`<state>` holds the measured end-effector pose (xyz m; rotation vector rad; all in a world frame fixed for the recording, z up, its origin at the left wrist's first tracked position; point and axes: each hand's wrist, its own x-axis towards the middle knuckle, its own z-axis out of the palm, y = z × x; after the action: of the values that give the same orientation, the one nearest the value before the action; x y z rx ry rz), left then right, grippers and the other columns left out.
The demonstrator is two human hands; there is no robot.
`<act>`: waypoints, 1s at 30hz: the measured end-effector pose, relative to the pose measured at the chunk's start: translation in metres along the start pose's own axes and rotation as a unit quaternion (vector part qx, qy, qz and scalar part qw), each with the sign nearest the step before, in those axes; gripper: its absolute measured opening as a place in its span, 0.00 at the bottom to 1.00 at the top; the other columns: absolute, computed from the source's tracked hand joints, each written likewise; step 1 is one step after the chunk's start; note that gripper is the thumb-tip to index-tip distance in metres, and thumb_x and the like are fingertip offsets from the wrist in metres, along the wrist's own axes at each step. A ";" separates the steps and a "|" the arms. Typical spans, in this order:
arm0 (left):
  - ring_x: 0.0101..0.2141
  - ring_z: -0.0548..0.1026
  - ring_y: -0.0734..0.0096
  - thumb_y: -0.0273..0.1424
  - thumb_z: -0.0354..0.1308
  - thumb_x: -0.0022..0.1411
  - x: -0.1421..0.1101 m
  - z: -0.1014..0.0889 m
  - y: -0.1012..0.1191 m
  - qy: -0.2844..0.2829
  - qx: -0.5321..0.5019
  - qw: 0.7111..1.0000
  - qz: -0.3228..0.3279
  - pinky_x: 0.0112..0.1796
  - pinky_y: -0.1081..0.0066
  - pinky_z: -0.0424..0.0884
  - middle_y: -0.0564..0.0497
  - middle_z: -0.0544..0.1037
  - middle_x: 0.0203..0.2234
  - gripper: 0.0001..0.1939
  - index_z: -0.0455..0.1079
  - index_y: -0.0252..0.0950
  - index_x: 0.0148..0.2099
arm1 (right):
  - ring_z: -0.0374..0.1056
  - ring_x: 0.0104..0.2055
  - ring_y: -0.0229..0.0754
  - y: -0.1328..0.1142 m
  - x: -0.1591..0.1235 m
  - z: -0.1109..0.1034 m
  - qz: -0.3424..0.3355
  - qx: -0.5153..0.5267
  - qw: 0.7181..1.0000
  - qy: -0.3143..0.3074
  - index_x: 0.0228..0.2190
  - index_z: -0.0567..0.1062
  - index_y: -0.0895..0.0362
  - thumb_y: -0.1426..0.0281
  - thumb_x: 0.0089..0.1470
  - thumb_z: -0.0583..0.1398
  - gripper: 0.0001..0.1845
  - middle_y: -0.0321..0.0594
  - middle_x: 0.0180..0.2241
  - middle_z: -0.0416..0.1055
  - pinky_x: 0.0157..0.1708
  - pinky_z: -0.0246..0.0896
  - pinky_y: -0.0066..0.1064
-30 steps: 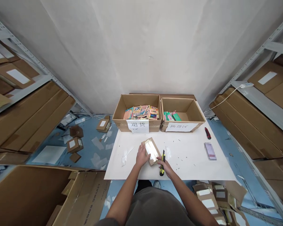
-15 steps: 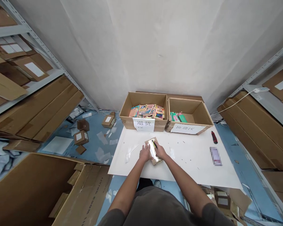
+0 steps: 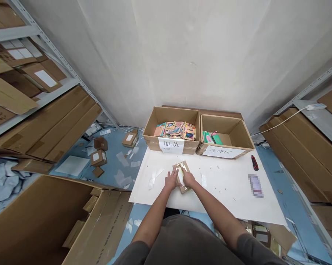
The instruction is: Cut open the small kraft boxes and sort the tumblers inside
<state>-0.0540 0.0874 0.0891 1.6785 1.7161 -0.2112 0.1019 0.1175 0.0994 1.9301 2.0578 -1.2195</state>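
A small cardboard box [image 3: 180, 178] with shiny tape and a pale label lies tilted on the white table [image 3: 157, 197]. My left hand [image 3: 171, 179] grips its left side, with fingertips over the top edge. Over the box's right half, my right hand [image 3: 188, 179] is closed around the black and yellow box cutter, now mostly hidden under the fingers. Its blade cannot be made out. Scraps of clear tape [image 3: 152, 182] lie left of the box.
Behind stand two open cartons with paper signs: the left carton [image 3: 192, 148] holds colourful booklets, the right carton [image 3: 244, 143] green and pink items. A red and black cutter [image 3: 254, 163] and a pixelated purple item [image 3: 255, 186] lie at right. A big open carton [image 3: 99, 228] stands left.
My right hand has moved left from beside the box onto its top, bringing the box cutter along. My left hand stays at the box. The whole view has shifted with my head.
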 end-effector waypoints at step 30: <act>0.70 0.45 0.29 0.48 0.72 0.43 0.007 -0.006 0.027 0.016 0.099 0.994 -0.039 0.58 0.41 0.63 0.56 0.31 0.77 0.63 0.42 0.58 0.75 | 0.76 0.45 0.63 0.062 -0.121 0.034 0.082 0.125 0.989 -0.006 0.63 0.70 0.50 0.76 0.41 0.67 0.46 0.53 0.41 0.79 0.39 0.67 0.42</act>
<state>-0.0304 0.1003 0.0985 1.7650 1.8350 -0.4046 0.1657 -0.0068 0.1112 2.1395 1.7691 -1.5050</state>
